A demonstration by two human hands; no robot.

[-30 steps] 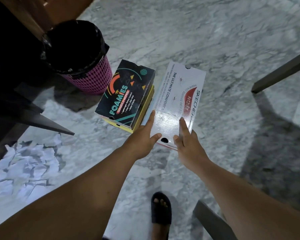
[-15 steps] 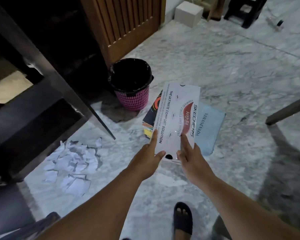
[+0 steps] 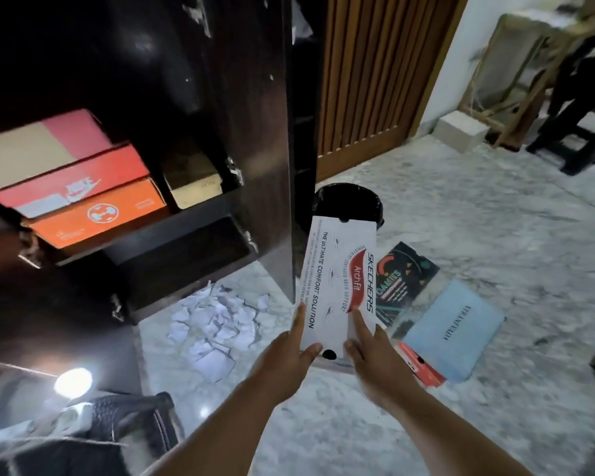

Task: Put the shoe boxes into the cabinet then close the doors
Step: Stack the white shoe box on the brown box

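Now both hands' grip pinches white box (image 3: 339,286) near edge; cabinet door (image 3: 255,139) alongside.

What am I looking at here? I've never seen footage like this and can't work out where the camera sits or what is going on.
The camera is worn on a person's head and looks forward and down, so you see their own two bare arms reaching out. There is no machine. The left hand and the right hand together hold up a white shoe box by its near end. To the left stands a dark cabinet with its door open; on a shelf inside lie a red box, an orange box and one more on top. On the marble floor lie a black box, a blue box, torn paper and a black bin.
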